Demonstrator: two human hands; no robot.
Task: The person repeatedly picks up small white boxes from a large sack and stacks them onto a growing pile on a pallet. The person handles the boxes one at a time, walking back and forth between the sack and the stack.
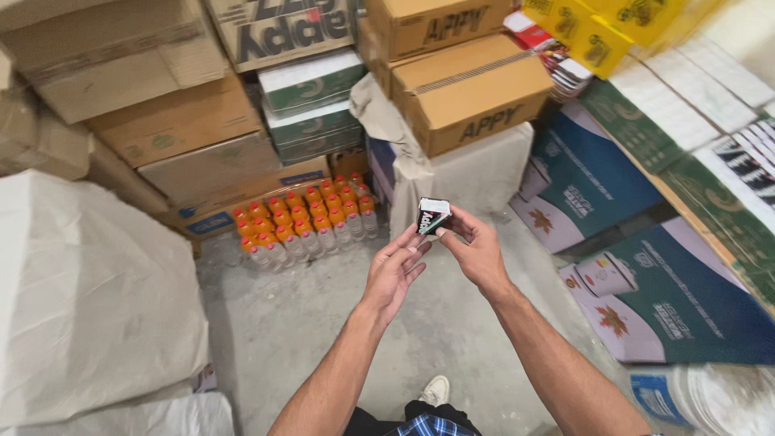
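Pinched in right hand point(478, 246): small box point(432, 215)

Blurred cartons point(718, 97), right edge

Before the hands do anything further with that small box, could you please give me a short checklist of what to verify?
1. Small black, white and red box held off the floor: ok.
2. Right hand gripping it with thumb and fingers: ok.
3. Left hand supporting it: fingers only touch its lower edge; firm hold, cannot tell.
4. Box closed: cannot tell.
5. Pack of orange-capped bottles on the concrete floor clear of both hands: ok.
6. Cardboard cartons stacked behind look stable: cannot tell.
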